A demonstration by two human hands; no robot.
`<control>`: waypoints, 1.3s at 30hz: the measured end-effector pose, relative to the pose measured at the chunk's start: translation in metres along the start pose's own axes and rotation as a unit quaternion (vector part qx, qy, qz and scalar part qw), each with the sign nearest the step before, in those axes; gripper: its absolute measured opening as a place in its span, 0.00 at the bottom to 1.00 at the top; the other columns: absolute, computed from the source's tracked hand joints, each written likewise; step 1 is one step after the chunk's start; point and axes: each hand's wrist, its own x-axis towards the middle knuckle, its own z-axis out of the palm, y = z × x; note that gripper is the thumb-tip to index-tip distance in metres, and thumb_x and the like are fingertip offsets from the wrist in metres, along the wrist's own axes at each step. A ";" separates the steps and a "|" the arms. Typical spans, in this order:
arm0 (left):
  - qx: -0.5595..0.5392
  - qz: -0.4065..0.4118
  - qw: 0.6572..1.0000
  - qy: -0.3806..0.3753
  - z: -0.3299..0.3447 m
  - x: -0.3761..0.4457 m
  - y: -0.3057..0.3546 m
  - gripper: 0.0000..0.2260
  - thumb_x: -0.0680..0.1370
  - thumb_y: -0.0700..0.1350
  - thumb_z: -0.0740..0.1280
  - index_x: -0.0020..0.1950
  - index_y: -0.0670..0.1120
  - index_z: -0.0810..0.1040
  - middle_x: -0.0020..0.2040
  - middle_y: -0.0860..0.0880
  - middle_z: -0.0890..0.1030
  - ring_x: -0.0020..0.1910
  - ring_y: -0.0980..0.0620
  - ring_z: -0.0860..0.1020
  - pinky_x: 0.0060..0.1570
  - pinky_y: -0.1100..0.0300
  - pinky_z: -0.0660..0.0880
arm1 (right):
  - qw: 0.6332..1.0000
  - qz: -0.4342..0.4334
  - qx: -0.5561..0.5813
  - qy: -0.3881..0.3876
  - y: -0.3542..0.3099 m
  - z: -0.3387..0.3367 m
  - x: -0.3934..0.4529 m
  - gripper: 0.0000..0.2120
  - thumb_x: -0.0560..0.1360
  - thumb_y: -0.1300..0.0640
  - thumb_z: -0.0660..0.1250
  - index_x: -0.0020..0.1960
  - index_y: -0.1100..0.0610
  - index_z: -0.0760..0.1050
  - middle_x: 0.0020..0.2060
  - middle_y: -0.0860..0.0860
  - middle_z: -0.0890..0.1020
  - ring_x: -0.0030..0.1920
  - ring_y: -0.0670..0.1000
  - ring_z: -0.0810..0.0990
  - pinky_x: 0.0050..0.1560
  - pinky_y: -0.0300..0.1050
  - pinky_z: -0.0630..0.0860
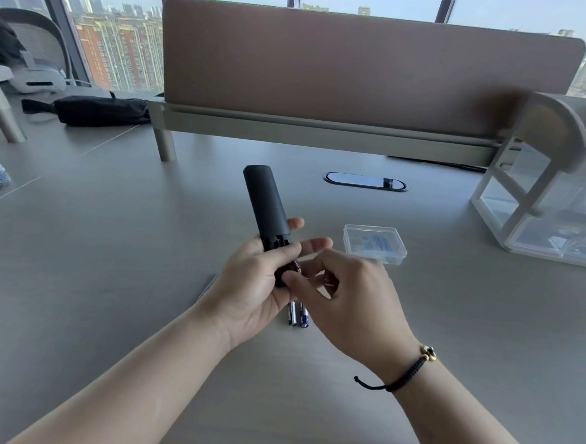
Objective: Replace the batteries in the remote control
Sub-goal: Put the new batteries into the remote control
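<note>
My left hand (257, 281) grips the lower end of a black remote control (265, 199), held back side up above the desk, its battery compartment open near my thumb. My right hand (345, 293) reaches in from the right, and its thumb and fingers pinch a battery (295, 266) at the open compartment; most of that battery is hidden. Two batteries (298, 314) with blue and silver wrapping lie side by side on the desk just below my hands. A thin grey piece (208, 287), partly hidden behind my left wrist, lies on the desk.
A small clear plastic box (374, 244) sits to the right of my hands. A white drawer organiser (546, 203) stands at the far right. A brown desk divider (362, 71) closes the back, with a cable grommet (365, 181) in front. A black pouch (99, 111) lies far left.
</note>
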 end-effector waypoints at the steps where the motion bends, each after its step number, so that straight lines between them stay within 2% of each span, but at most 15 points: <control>1: 0.000 0.005 1.000 0.006 -0.001 0.001 0.001 0.12 0.83 0.35 0.57 0.65 0.41 0.70 0.54 0.33 0.83 0.44 0.39 0.83 0.48 0.46 0.82 | 1.000 0.000 0.023 -0.015 0.001 -0.002 0.001 0.16 0.70 0.37 0.65 0.42 0.49 0.82 0.21 0.40 0.70 0.24 0.42 0.70 0.29 0.38 0.61; 4: -0.006 0.010 1.000 0.020 -0.003 0.003 0.004 0.11 0.83 0.38 0.58 0.64 0.41 0.72 0.53 0.34 0.84 0.44 0.38 0.84 0.47 0.46 0.82 | 0.995 0.003 0.083 -0.048 0.003 -0.006 0.003 0.06 0.73 0.48 0.73 0.44 0.49 0.84 0.25 0.43 0.78 0.25 0.45 0.69 0.29 0.35 0.62; 7: -0.002 0.002 1.000 0.020 -0.003 0.003 0.003 0.09 0.82 0.39 0.59 0.61 0.41 0.73 0.51 0.35 0.84 0.43 0.40 0.85 0.46 0.47 0.81 | 0.990 0.024 0.130 -0.058 0.007 -0.007 0.006 0.03 0.72 0.53 0.76 0.42 0.52 0.85 0.22 0.42 0.75 0.23 0.44 0.68 0.27 0.30 0.61; 12: -0.036 -0.019 0.999 0.020 -0.002 0.002 0.003 0.06 0.82 0.40 0.60 0.57 0.42 0.73 0.49 0.34 0.85 0.45 0.38 0.85 0.46 0.47 0.82 | 0.976 0.062 0.187 -0.090 0.009 -0.008 0.008 0.05 0.71 0.55 0.78 0.39 0.55 0.84 0.18 0.41 0.71 0.21 0.43 0.65 0.26 0.29 0.59; 16: -0.073 -0.018 0.997 0.016 -0.001 0.001 0.004 0.05 0.83 0.41 0.59 0.55 0.42 0.73 0.48 0.35 0.83 0.55 0.35 0.82 0.58 0.42 0.77 | 0.971 0.082 0.196 -0.106 0.008 -0.008 0.008 0.08 0.73 0.52 0.75 0.40 0.57 0.85 0.18 0.44 0.62 0.21 0.45 0.58 0.26 0.35 0.55; 20: -0.080 -0.013 0.997 0.014 -0.001 0.000 0.005 0.05 0.82 0.42 0.60 0.56 0.43 0.73 0.44 0.39 0.84 0.55 0.36 0.83 0.52 0.43 0.80 | 0.967 0.086 0.207 -0.126 0.005 -0.003 0.004 0.15 0.77 0.50 0.71 0.41 0.61 0.84 0.20 0.44 0.60 0.22 0.45 0.57 0.25 0.35 0.55; 22: -0.077 -0.012 0.997 0.011 0.000 -0.001 0.005 0.06 0.83 0.42 0.60 0.56 0.43 0.74 0.41 0.41 0.83 0.51 0.37 0.84 0.46 0.46 0.82 | 0.963 0.080 0.222 -0.132 0.003 -0.001 0.003 0.19 0.78 0.50 0.70 0.39 0.67 0.80 0.20 0.44 0.60 0.22 0.44 0.57 0.25 0.35 0.55; 24: -0.076 -0.010 0.997 0.010 0.002 -0.002 0.005 0.06 0.83 0.42 0.60 0.56 0.43 0.73 0.39 0.42 0.83 0.49 0.39 0.85 0.44 0.48 0.83 | 0.962 0.066 0.229 -0.132 0.002 -0.001 0.003 0.23 0.79 0.51 0.69 0.37 0.70 0.75 0.20 0.44 0.60 0.23 0.44 0.56 0.25 0.35 0.55; 27: -0.073 -0.006 0.997 0.008 0.002 -0.003 0.005 0.06 0.83 0.42 0.60 0.57 0.44 0.73 0.40 0.43 0.84 0.49 0.40 0.85 0.48 0.48 0.82 | 0.964 0.039 0.236 -0.118 0.001 0.000 0.003 0.24 0.79 0.52 0.68 0.29 0.62 0.69 0.20 0.44 0.60 0.23 0.44 0.56 0.25 0.35 0.55; 30: -0.073 -0.005 0.997 0.003 0.003 -0.004 0.005 0.06 0.82 0.42 0.60 0.57 0.43 0.73 0.43 0.41 0.85 0.51 0.40 0.85 0.46 0.48 0.83 | 0.968 0.025 0.222 -0.111 -0.001 0.000 0.002 0.26 0.79 0.50 0.69 0.29 0.63 0.67 0.20 0.44 0.60 0.23 0.45 0.56 0.26 0.36 0.55; 32: -0.068 -0.003 0.998 -0.002 0.003 -0.004 0.004 0.06 0.82 0.42 0.60 0.57 0.43 0.73 0.45 0.40 0.85 0.51 0.40 0.85 0.45 0.48 0.83 | 0.970 0.025 0.220 -0.102 -0.001 0.001 0.001 0.26 0.78 0.50 0.69 0.27 0.58 0.64 0.19 0.44 0.60 0.23 0.45 0.56 0.25 0.35 0.55; 34: -0.061 0.000 0.998 -0.005 0.003 -0.004 0.003 0.06 0.83 0.42 0.59 0.57 0.44 0.73 0.45 0.40 0.85 0.52 0.40 0.84 0.49 0.47 0.82 | 0.970 0.028 0.221 -0.095 -0.001 0.002 0.001 0.26 0.79 0.51 0.68 0.26 0.53 0.62 0.18 0.44 0.61 0.22 0.44 0.57 0.25 0.35 0.55; 39: -0.055 0.011 0.998 -0.004 0.002 -0.003 0.000 0.05 0.83 0.43 0.60 0.56 0.44 0.72 0.44 0.39 0.84 0.55 0.38 0.83 0.56 0.43 0.77 | 0.966 0.049 0.235 -0.096 0.002 0.006 0.002 0.25 0.79 0.54 0.69 0.28 0.61 0.65 0.20 0.44 0.60 0.23 0.44 0.56 0.25 0.37 0.54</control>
